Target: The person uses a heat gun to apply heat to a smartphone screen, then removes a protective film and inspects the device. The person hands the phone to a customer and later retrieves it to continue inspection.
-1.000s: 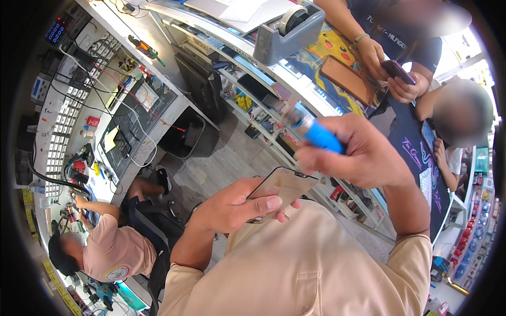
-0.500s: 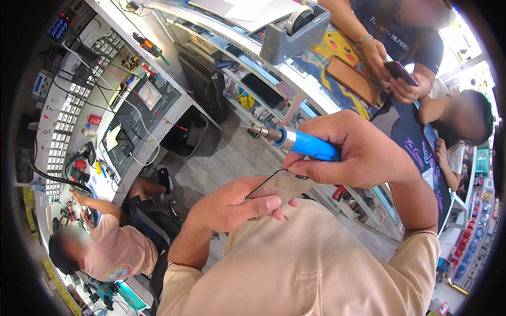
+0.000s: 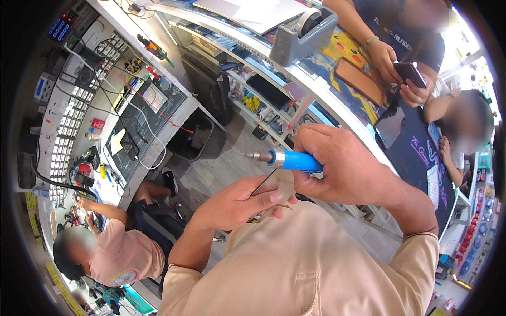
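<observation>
Left hand (image 3: 235,204) pinches panel (image 3: 285,181); right hand (image 3: 345,169) grips driver (image 3: 298,161). Slack pinch could drop panel; driver slip could scratch it.

Open room is offered above the left hand (image 3: 232,203), over the grey floor (image 3: 211,171), though its right side is intruded on by the tip of the blue-handled tool (image 3: 299,161). That gap is hemmed in by the black bin (image 3: 212,145) and the display counter (image 3: 337,102), the thin panel (image 3: 283,185) is flanked by both hands, its right side covered by the right hand (image 3: 340,166), and below, passage is blocked by the tan shirt (image 3: 316,253).
</observation>
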Motion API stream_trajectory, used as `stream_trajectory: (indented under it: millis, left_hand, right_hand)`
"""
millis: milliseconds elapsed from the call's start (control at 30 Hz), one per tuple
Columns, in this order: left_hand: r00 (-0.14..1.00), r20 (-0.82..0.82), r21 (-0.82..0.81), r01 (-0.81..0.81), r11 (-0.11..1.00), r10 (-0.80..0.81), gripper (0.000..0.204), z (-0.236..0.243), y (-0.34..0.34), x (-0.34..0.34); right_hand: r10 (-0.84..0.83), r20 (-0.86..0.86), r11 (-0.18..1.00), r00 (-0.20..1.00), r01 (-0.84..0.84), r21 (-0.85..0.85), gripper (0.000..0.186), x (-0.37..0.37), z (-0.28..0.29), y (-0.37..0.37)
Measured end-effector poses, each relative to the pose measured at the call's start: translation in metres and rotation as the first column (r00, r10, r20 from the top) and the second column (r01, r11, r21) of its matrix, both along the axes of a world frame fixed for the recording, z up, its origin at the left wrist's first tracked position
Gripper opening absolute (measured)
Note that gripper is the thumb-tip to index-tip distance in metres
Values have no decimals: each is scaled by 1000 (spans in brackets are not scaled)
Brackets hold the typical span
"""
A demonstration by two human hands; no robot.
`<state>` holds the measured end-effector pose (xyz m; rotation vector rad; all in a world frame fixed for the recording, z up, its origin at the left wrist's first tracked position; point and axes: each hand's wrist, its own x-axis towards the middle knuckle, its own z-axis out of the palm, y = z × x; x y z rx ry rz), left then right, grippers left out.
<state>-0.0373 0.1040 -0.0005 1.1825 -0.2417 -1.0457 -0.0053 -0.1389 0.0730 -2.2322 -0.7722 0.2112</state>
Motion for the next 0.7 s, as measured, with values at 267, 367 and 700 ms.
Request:
stream_trajectory:
  millis: [267, 367, 700]
  left_hand:
    - [981, -79, -44, 176, 983, -179, 41, -11, -13, 19]
    - [966, -124, -116, 214, 970, -227, 46, -21, -29, 24]
    - [918, -380, -361, -33, 932, -115, 65, -30, -114, 24]
  right_hand:
    - [-229, -480, 917, 847, 354, 186, 16, -18, 1, -16]
    - [-324, -538, 844, 778, 495, 208, 14, -28, -6, -36]
    - [-380, -590, 260, 713, 694, 671, 39, -151, -29, -159]
